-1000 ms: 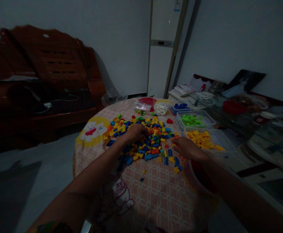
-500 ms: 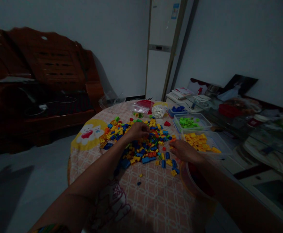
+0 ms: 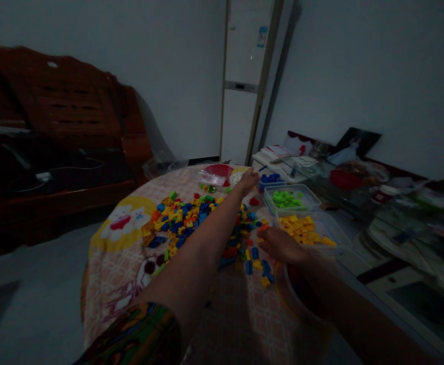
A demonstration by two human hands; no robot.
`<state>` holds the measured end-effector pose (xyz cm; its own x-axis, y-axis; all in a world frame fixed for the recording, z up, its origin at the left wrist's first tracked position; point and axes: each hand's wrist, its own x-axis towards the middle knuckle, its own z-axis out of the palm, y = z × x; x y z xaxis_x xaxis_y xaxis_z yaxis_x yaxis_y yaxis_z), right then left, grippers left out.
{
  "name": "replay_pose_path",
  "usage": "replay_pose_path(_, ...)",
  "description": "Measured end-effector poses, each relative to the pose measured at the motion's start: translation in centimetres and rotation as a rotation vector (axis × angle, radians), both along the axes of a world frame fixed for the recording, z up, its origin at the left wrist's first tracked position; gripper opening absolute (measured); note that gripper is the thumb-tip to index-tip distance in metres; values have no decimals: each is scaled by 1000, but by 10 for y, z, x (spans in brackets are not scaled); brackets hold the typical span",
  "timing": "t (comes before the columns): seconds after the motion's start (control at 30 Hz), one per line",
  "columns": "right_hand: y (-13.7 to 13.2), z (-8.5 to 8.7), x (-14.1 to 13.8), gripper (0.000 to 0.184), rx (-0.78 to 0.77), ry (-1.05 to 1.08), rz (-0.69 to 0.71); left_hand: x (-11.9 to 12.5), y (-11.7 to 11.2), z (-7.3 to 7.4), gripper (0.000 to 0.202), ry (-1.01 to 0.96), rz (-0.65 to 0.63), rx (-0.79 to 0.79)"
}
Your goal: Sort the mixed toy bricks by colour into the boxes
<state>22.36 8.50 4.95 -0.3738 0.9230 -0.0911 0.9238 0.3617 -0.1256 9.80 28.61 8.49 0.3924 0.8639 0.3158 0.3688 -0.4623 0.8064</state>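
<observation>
My left hand point(image 3: 248, 181) reaches across the table over a pile of white bricks point(image 3: 236, 177), its fingers stretched out. A small dark blue brick point(image 3: 262, 168) shows just beyond its fingertips, seemingly apart from them, near a box of blue bricks point(image 3: 270, 178). My right hand point(image 3: 281, 244) rests low at the right edge of the large mixed heap of bricks point(image 3: 184, 218). Its fingers are bent around an orange brick point(image 3: 263, 228), partly hidden. Close by lie several loose blue and yellow bricks point(image 3: 257, 264).
Clear plastic boxes with green bricks point(image 3: 287, 198) and yellow bricks point(image 3: 301, 229) line the right side. A round tub point(image 3: 283, 289) sits under my right forearm. Clear packaging point(image 3: 210, 176) lies at the back. Beyond the boxes is a cluttered glass-topped cabinet point(image 3: 328, 177).
My left hand has moved from the heap to the back right, and a blue brick now shows by its fingertips. My right hand stays beside the heap. The view has shifted slightly right.
</observation>
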Motion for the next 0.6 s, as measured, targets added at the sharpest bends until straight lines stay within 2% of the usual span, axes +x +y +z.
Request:
replay_pose_path(0.07, -1, 1, -1, 31, 9, 3, -2, 1, -4, -5, 41, -62, -19, -46)
replay_pose_path(0.13, -2, 1, -1, 30, 23, 3, 10, -8, -10, -16, 45, -166, -64, -142)
replay_pose_path(0.23, -2, -2, 1, 28, 39, -5, 21, -37, -19, -35, 50, -307, -84, -304)
replay_pose_path(0.3, -1, -4, 2, 28, 42, -4, 22, -64, -22, -41, 49, -310, -38, -344)
replay_pose_path(0.47, 2, -3, 1, 30, 15, -31, 12, -134, -33, -37, 46, -212, 85, -256)
replay_pose_path(0.6, 2, 1, 0, 27, -14, -41, 29, -172, -55, -28, 42, -29, 152, -90)
